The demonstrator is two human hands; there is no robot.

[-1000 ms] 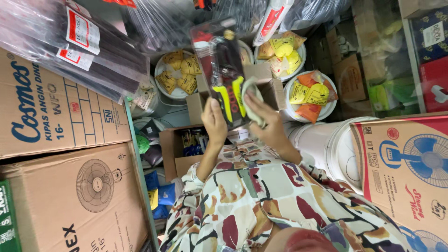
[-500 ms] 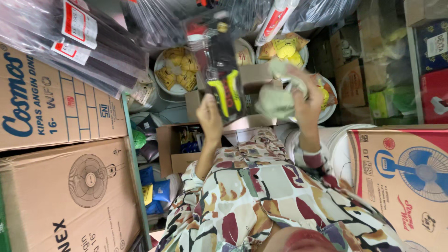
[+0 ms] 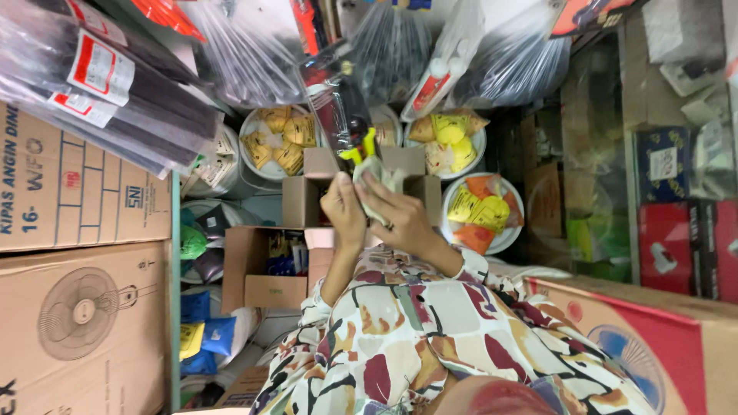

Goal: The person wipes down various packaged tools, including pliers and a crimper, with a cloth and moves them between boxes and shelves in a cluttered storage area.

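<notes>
My left hand (image 3: pixel 344 211) grips the lower end of a long clear plastic pack (image 3: pixel 338 107) with a dark item and yellow handles inside, held upright in front of me. Beside it, my right hand (image 3: pixel 403 219), with a ring on one finger, presses a crumpled pale grey cloth (image 3: pixel 377 180) against the pack's lower part, just under the yellow handles. The two hands touch each other around the pack. My sleeves are patterned in cream, red and green.
An open cardboard box (image 3: pixel 307 192) sits right behind the hands. White buckets of yellow and orange packets (image 3: pixel 277 138) (image 3: pixel 484 211) stand around it. Large fan cartons (image 3: pixel 77 315) wall the left, another carton (image 3: pixel 653 338) the right. Plastic-wrapped black rods (image 3: pixel 100 77) hang at the upper left.
My right hand swung out to the right with the cloth half a second ago and has come back onto the pack. The pack now sits higher and more to the left.
</notes>
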